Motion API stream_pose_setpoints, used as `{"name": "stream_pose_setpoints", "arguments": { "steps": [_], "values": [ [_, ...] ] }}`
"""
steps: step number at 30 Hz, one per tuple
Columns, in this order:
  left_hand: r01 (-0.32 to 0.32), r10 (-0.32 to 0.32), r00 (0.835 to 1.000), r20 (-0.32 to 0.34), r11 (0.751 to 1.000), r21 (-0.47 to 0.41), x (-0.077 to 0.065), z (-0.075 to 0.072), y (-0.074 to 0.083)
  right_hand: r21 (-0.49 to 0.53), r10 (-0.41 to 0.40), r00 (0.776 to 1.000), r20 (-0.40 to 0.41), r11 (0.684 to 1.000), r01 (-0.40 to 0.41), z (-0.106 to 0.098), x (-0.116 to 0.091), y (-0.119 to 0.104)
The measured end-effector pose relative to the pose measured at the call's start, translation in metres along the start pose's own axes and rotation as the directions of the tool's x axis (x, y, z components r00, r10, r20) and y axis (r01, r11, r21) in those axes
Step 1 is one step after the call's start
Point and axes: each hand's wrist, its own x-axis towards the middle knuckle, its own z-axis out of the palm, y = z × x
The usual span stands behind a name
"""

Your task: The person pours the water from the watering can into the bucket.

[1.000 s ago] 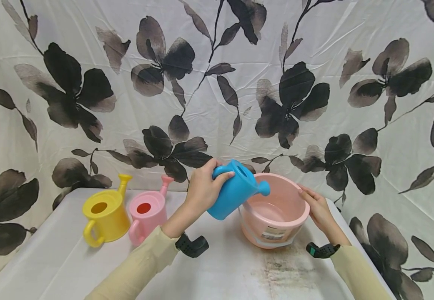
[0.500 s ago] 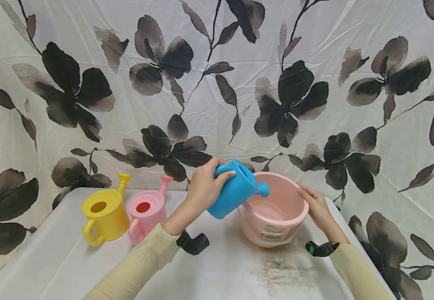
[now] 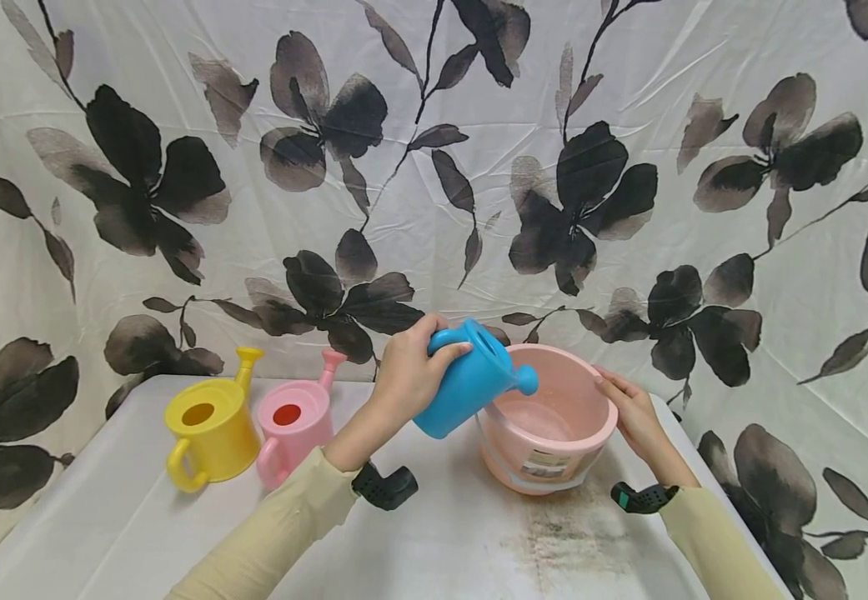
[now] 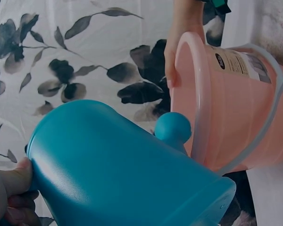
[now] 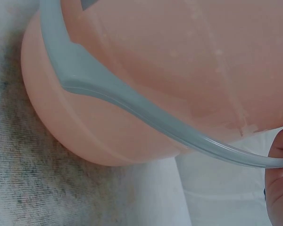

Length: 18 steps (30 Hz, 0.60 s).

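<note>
My left hand (image 3: 407, 375) grips the handle of a blue watering can (image 3: 464, 392). The can is tipped to the right, its round spout head above the near left rim of a pink bucket (image 3: 495, 443). In the left wrist view, the blue can (image 4: 108, 165) fills the foreground, with the bucket (image 4: 236, 108) beyond. My right hand (image 3: 638, 421) holds the bucket's right rim. Up close in the right wrist view are the bucket's wall (image 5: 132, 61) and its grey carrying handle (image 5: 146, 113); part of the right hand (image 5: 280, 188) shows at the edge.
A yellow watering can (image 3: 227, 437) and a pink watering can (image 3: 306, 425) stand side by side at the table's left. The white-covered table (image 3: 449, 533) has a brownish stain (image 3: 569, 542) before the bucket. A floral cloth (image 3: 441, 208) hangs behind.
</note>
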Motion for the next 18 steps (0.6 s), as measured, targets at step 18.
{"name": "stream_pose_setpoints", "arguments": {
  "steps": [18],
  "values": [
    [-0.006,0.006,1.000,-0.001,1.000,0.000,-0.0024,-0.0022,0.0034,-0.038,0.021,1.000,-0.009,0.999,-0.021,0.0010,-0.0018,-0.0015]
  ]
}}
